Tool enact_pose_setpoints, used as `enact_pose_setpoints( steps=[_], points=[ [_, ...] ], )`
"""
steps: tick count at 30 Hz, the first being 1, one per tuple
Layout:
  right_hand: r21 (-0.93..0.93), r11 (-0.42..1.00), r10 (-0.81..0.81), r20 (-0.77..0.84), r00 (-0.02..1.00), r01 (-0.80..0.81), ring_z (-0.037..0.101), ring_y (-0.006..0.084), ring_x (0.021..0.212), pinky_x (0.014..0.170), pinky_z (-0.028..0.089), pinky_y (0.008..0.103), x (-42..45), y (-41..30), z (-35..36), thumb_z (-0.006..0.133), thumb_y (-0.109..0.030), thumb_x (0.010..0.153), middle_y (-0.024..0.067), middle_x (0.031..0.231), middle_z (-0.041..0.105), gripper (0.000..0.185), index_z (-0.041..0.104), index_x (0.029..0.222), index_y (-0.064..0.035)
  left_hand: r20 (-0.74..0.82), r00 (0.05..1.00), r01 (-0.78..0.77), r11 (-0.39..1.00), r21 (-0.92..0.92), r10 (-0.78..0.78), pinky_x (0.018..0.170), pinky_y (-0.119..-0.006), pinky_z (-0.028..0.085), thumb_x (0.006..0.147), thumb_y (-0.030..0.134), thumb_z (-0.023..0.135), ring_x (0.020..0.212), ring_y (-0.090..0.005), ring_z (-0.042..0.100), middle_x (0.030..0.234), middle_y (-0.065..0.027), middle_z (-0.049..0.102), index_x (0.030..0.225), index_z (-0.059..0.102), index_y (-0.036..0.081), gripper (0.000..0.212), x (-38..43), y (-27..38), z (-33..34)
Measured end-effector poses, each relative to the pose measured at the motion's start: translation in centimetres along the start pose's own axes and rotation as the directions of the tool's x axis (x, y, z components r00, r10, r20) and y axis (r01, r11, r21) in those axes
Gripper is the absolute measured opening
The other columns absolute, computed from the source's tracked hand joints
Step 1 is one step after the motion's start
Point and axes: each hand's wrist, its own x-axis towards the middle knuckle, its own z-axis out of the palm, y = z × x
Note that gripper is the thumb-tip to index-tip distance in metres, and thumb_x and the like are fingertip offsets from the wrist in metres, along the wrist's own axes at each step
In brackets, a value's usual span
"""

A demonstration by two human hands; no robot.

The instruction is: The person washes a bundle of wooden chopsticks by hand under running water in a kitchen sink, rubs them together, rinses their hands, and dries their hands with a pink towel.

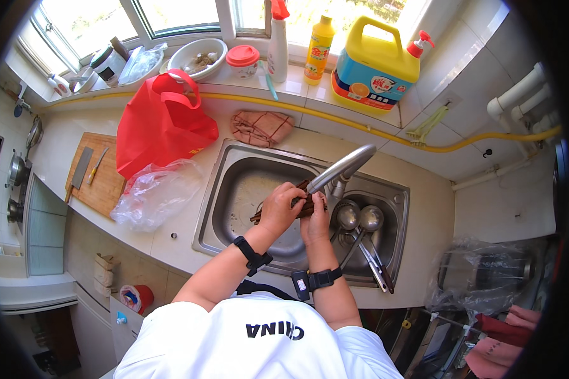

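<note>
Both of my hands are over the large left basin of a stainless-steel double sink [237,199]. Between them is a bundle of thin dark brown sticks [307,207] that look like chopsticks. My left hand [280,207] grips the bundle from above, with stick ends poking out on its left. My right hand [316,221] holds the other end, its thumb up against the sticks. Directly over the bundle is the spout of the curved metal faucet [344,166]. Whether water is running cannot be made out.
Metal ladles [371,218] lean in the smaller right basin, handles over the front rim. Left of the sink are a red bag [161,128], a clear plastic bag [156,199] and a cutting board [102,182] bearing a cleaver [82,168]. A folded cloth [261,128] lies behind.
</note>
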Motion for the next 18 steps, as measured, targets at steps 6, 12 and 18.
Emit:
enact_pose_setpoints(
  steps=[6,12,18],
  points=[
    [-0.019,1.000,-0.002,-0.006,1.000,0.002,0.060,0.0170,0.093,0.083,0.049,0.0307,-0.4,0.0,0.0,0.056,-0.019,0.093,0.0069,0.101,0.060,0.025,0.049,0.114,-0.0066,0.010,0.999,0.042,0.998,-0.036,-0.041,0.072,-0.039,0.049,0.074,0.010,0.071,0.084,-0.0323,0.061,0.086,-0.0097,0.061,0.082,0.064,0.007,0.011,-0.1,-0.2,0.2],
    [-0.012,1.000,0.008,-0.017,1.000,-0.009,0.060,0.0170,0.093,0.084,0.049,0.0315,-0.5,-0.2,0.1,0.057,-0.022,0.092,0.0056,0.102,0.060,0.026,0.051,0.113,-0.0076,0.025,0.995,0.101,0.985,-0.142,-0.098,0.073,-0.039,0.049,0.075,0.009,0.070,0.083,-0.0326,0.061,0.087,-0.0103,0.062,0.082,0.064,0.006,0.010,-0.3,-1.2,0.3],
    [0.037,0.997,0.061,0.013,0.998,-0.062,0.060,0.0173,0.095,0.084,0.050,0.0326,-0.4,-0.9,-0.3,0.057,-0.022,0.092,0.0061,0.104,0.062,0.025,0.054,0.113,-0.0067,-0.047,0.999,0.017,1.000,-0.022,-0.018,0.074,-0.038,0.050,0.076,0.007,0.069,0.086,-0.0316,0.062,0.089,-0.0098,0.064,0.086,0.068,0.007,0.010,-0.3,-0.5,0.2]
  ],
)
